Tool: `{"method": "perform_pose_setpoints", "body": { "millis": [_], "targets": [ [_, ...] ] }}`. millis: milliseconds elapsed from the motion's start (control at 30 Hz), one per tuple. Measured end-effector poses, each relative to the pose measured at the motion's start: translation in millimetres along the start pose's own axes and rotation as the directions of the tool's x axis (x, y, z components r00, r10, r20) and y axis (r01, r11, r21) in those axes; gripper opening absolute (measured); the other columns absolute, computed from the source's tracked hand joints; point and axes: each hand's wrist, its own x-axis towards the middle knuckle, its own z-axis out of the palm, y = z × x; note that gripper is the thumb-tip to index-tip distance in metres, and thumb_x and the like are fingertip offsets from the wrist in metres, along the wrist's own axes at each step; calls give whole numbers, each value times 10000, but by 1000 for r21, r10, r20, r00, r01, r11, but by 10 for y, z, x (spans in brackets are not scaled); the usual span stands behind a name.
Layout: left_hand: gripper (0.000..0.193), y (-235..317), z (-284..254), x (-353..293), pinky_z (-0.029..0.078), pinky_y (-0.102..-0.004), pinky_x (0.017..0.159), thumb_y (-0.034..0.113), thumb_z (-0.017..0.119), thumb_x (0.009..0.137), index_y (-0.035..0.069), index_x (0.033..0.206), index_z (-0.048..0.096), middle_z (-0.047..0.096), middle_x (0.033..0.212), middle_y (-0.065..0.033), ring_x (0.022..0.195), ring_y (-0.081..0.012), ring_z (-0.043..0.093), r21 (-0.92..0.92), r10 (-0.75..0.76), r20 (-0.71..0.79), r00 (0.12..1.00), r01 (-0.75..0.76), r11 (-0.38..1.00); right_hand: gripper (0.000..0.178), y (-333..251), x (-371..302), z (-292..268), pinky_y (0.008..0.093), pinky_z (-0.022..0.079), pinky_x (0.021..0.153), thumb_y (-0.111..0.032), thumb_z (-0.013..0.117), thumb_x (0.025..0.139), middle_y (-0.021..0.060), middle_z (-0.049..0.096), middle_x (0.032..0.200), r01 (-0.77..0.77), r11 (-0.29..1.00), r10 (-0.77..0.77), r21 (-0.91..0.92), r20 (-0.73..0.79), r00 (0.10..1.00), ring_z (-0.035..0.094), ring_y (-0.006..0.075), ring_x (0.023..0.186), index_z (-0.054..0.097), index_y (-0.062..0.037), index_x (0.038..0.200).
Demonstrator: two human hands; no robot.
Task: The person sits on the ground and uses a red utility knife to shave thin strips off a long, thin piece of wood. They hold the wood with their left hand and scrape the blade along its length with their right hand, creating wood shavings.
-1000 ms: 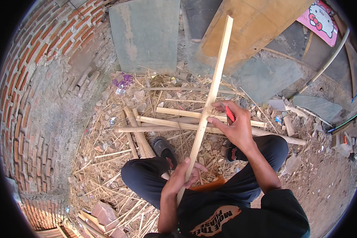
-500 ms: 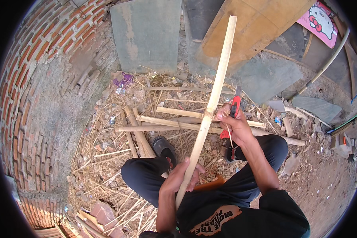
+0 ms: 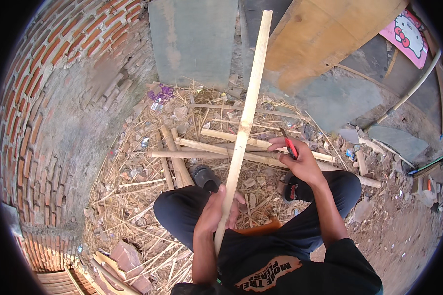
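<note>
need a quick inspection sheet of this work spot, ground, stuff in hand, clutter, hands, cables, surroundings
surface: bare ground, much of it strewn with straw and rubble
things in hand: long pale strip, standing clear of the red knife
clutter: loose sticks lying crossed beyond the feet; purple wrapper near the wall
left hand: closed around the strip's lower part
right hand: holds the knife, not touching the strip
cables: thin green line at far right, cannot tell if a cable
surroundings: brick wall at left; grey panel and tan panel ahead
</note>
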Motion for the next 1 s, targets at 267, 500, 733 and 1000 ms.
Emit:
{"method": "perform_pose_setpoints", "body": {
  "millis": [267,500,733,1000],
  "targets": [
    [787,23,116,9,452,-284,402,543,158,1212,-45,1106,671,546,588,-70,442,-159,560,17,-32,83,996,31,999,296,-344,129,337,290,555,879,-160,766,1038,87,794,1176,108,989,-88,99,-194,977,699,99,943,743,15,1276],
    [715,30,201,-29,470,-264,430,525,199,1215,-35,1215,643,576,672,-59,504,-153,602,-13,31,63,998,-30,999,204,-355,173,326,297,527,740,-186,755,1051,47,744,826,48,984,-21,173,-156,988,659,95,776,761,18,1054],
    [378,33,250,-69,439,-245,424,328,448,1217,3,1260,636,579,665,-19,488,-100,577,170,123,5,992,-122,978,177,-461,194,105,292,464,625,-152,733,1061,20,648,722,41,969,-103,-244,-247,964,573,80,661,739,9,988],
    [381,35,58,-225,411,-264,410,316,460,1212,-9,1146,648,529,577,-37,414,-108,478,76,114,-112,987,-106,991,312,-343,206,-363,351,506,689,-265,813,987,151,692,793,-1,909,-91,-417,-201,975,622,181,688,766,8,1128]
  ]
}}
